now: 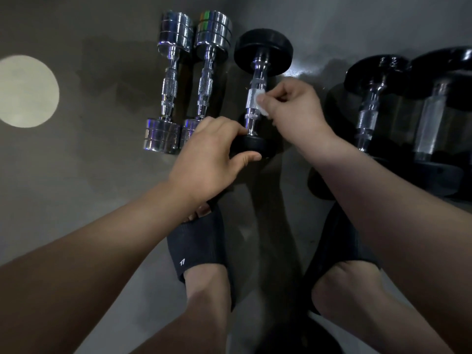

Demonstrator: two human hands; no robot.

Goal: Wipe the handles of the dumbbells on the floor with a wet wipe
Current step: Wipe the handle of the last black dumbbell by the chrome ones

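A black-headed dumbbell (263, 51) with a chrome handle (254, 98) lies on the grey floor in the middle. My right hand (293, 111) pinches a small white wet wipe (263, 103) against the handle's knurled part. My left hand (212, 157) grips the near black head of that dumbbell, thumb below and fingers over it. Two chrome dumbbells (168, 83) (208, 80) lie side by side just left of it. Two larger black dumbbells (370, 108) (439, 111) lie at the right.
My two feet in dark slide sandals (199, 244) (337, 241) stand on the floor just below the hands. A round patch of light (25, 92) falls on the floor at the far left.
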